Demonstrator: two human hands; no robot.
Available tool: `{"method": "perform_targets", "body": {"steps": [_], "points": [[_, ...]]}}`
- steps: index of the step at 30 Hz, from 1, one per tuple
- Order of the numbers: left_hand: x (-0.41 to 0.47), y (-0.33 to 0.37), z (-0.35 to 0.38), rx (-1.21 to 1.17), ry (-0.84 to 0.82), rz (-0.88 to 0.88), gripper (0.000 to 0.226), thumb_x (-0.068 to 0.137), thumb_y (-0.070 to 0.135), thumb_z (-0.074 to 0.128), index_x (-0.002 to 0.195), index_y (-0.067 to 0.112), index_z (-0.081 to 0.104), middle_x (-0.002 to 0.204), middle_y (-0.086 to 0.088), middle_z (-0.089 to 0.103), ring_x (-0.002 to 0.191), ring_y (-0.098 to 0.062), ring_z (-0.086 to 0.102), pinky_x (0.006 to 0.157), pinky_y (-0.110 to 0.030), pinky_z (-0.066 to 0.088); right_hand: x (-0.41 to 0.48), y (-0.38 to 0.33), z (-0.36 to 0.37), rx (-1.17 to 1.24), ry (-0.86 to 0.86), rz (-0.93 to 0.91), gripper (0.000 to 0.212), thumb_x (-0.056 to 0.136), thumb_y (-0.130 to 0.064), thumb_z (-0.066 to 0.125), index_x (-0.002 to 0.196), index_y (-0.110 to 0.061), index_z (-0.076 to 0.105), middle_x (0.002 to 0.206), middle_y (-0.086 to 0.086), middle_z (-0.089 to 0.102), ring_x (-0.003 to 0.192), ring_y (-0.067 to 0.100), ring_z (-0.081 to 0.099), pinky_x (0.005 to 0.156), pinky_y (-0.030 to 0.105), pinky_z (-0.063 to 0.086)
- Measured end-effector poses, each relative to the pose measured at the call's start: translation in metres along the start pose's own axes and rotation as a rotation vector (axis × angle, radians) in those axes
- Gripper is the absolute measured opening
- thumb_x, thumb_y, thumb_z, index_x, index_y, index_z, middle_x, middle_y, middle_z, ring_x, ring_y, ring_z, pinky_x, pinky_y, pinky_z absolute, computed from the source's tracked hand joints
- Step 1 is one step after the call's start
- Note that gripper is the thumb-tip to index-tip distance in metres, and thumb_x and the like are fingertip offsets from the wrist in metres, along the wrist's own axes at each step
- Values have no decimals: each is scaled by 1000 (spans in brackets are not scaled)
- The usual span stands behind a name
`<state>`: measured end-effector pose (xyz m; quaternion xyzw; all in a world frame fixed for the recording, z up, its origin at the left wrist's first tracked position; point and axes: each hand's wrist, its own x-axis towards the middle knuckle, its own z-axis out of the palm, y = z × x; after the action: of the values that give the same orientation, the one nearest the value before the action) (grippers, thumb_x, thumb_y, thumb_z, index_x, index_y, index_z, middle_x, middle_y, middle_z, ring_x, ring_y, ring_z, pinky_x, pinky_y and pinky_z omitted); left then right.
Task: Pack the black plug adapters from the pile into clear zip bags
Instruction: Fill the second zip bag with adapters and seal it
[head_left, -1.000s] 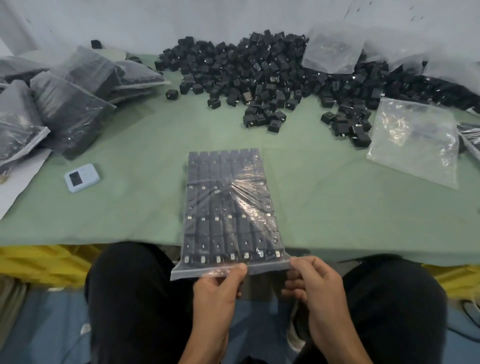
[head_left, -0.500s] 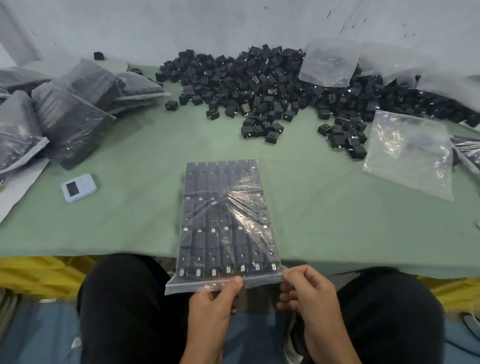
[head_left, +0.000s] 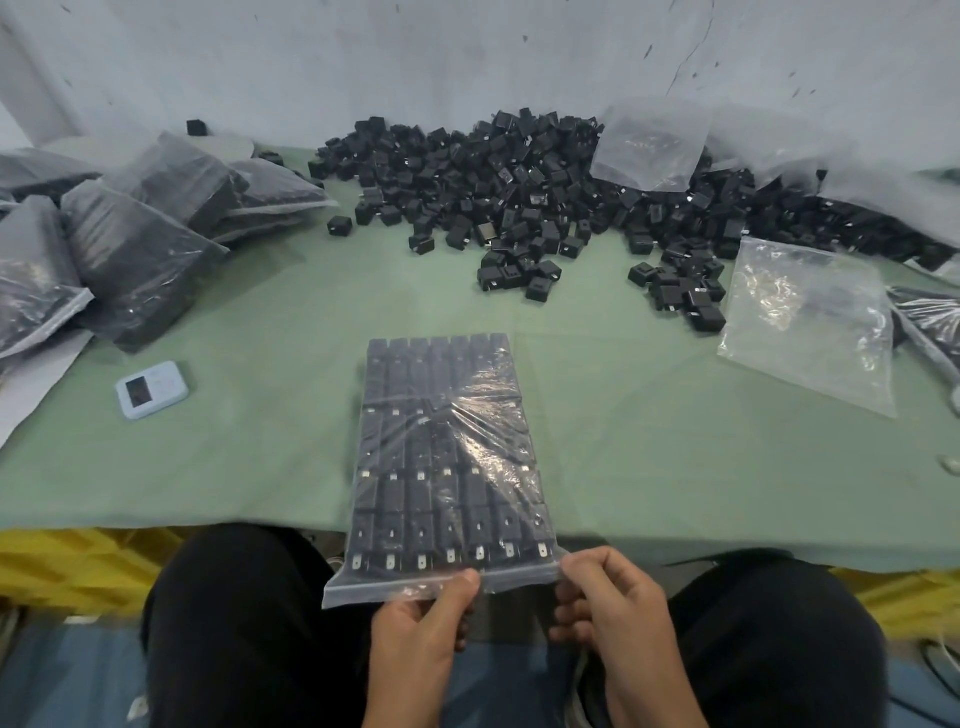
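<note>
Filled bag (head_left: 447, 415) is pinched shut at the table's (head_left: 649, 441) near edge.
Its slippery zip strip (head_left: 374, 590) is gripped by the left hand (head_left: 415, 623) and right hand (head_left: 613, 608), fingers (head_left: 460, 584) clenched on it; it is best pressed flat end to end. Rigid, boxy adapters (head_left: 415, 525) are ranked inside; beyond, the loose pile (head_left: 519, 192) is heaped.

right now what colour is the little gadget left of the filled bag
Pale blue gadget with a dark screen; head view.
</note>
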<state>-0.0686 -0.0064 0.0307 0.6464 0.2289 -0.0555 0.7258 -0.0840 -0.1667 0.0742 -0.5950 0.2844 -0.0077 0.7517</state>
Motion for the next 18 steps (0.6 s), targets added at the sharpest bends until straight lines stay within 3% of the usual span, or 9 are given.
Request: {"method": "perform_targets", "body": {"steps": [14, 18], "points": [[-2, 6, 7, -30, 5, -11, 27, 84, 8, 76, 57, 10, 76, 58, -15, 67, 47, -10, 58, 44, -21, 47, -1, -5, 1, -15, -35, 37, 30, 90, -5, 65, 61, -9, 70, 60, 13, 60, 48, 17, 53, 45, 30, 51], [-3, 8, 10, -41, 26, -13, 22, 80, 4, 79, 59, 1, 74, 59, -16, 68, 47, -9, 60, 44, -20, 48, 0, -5, 2, -4, -19, 29, 25, 89, -2, 67, 64, -4, 66, 59, 13, 58, 46, 16, 51, 43, 30, 50]]}}
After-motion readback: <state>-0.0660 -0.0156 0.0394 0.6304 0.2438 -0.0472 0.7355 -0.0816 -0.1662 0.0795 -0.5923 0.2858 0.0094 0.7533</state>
